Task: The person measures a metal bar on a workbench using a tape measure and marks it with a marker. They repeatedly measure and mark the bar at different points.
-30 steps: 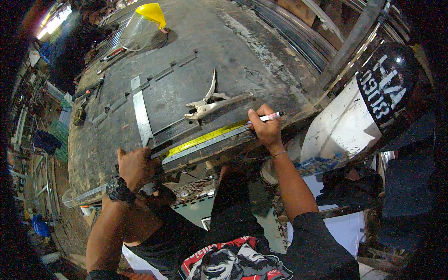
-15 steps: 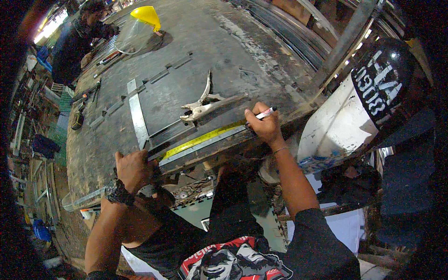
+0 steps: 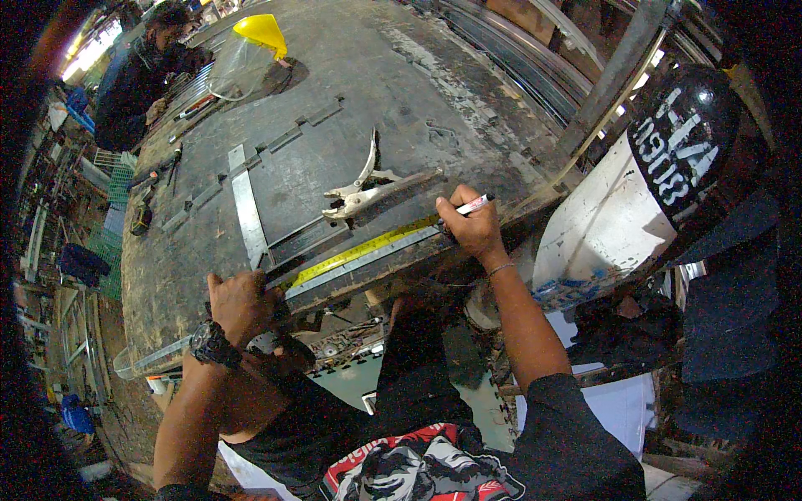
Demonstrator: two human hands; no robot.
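A yellow tape measure (image 3: 359, 252) lies stretched along a narrow metal strip (image 3: 368, 265) at the table's near edge. My left hand (image 3: 240, 307) is closed at the tape's left end; its fingers hide most of what is in them. Near the tape's right end, my right hand (image 3: 472, 224) grips a white marker (image 3: 474, 205), its rear end sticking up to the right. The hand rests close to the strip's end. Just beyond the tape lie locking pliers (image 3: 359, 194) with their jaws to the left. A flat metal strip (image 3: 246, 209) reaches away from my left hand.
The dark worktable (image 3: 334, 142) also bears a yellow-topped clear face shield (image 3: 261, 35), notched metal pieces (image 3: 290, 135) and a small tape case (image 3: 140, 220). Another person (image 3: 138, 79) works at the far left. A white-and-black cylinder (image 3: 618, 200) stands close on the right.
Almost nothing differs. My right hand and the marker have shifted very slightly left; my left hand stays at the tape's left end.
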